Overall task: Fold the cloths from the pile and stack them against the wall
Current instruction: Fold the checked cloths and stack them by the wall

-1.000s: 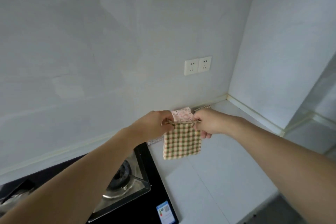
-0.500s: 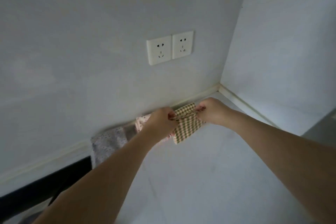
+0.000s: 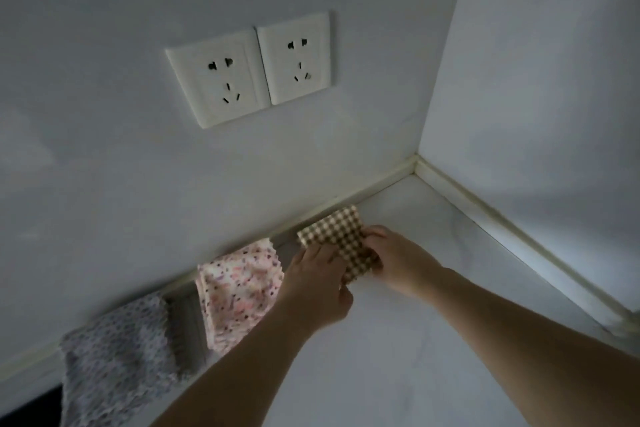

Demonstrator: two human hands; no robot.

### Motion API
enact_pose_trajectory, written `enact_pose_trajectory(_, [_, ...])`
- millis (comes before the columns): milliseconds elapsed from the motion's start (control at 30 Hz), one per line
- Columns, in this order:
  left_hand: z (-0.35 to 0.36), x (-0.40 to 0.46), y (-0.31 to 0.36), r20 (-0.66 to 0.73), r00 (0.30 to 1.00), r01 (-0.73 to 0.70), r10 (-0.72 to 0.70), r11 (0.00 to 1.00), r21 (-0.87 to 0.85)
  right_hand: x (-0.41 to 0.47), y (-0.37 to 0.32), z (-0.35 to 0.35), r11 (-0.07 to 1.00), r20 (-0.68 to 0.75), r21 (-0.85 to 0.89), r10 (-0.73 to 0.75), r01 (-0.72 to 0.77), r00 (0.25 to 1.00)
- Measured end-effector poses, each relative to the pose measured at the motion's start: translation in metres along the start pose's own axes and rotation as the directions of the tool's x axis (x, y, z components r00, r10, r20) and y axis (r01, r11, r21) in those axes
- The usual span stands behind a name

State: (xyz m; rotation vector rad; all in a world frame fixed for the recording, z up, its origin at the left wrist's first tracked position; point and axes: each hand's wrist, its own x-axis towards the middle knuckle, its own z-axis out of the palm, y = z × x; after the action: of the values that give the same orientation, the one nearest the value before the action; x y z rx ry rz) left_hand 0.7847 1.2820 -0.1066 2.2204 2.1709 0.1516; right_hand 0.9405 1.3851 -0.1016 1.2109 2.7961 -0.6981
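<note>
Both hands hold a folded brown-checked cloth [image 3: 337, 236] on the white counter [image 3: 433, 340] against the wall [image 3: 138, 166]; the left hand [image 3: 317, 282] and right hand [image 3: 394, 258] grip its near edge, beside a pink floral cloth [image 3: 239, 288] and a grey floral cloth [image 3: 114, 360].

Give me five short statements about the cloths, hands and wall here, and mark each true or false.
1. Both hands are on the checked cloth. True: the left hand and the right hand are both on it.
2. The checked cloth hangs in the air. False: it lies on the counter by the wall.
3. A pink floral cloth lies left of the checked one. True.
4. Three sockets are on the wall. False: two sockets.
5. The grey speckled cloth lies in the corner. False: it is farthest left.
</note>
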Motion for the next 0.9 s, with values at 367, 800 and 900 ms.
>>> enact_pose_trajectory(367, [-0.017,0.027,-0.015,0.078,0.986,0.144,-0.144,0.990,0.004,-0.003,-0.016,-0.022,1.000,-0.102,0.002,0.000,0.001,0.995])
enact_pose_trajectory(800, [-0.112,-0.097,-0.054,-0.102,0.965,0.234,-0.244,0.967,-0.101,-0.059,-0.151,-0.042,0.994,-0.286,0.069,-0.059,0.082,0.957])
enact_pose_trajectory(900, [-0.135,-0.151,-0.071,-0.131,0.945,0.284,-0.300,0.951,-0.123,-0.082,-0.205,-0.032,0.990,-0.313,0.076,-0.091,0.120,0.945])
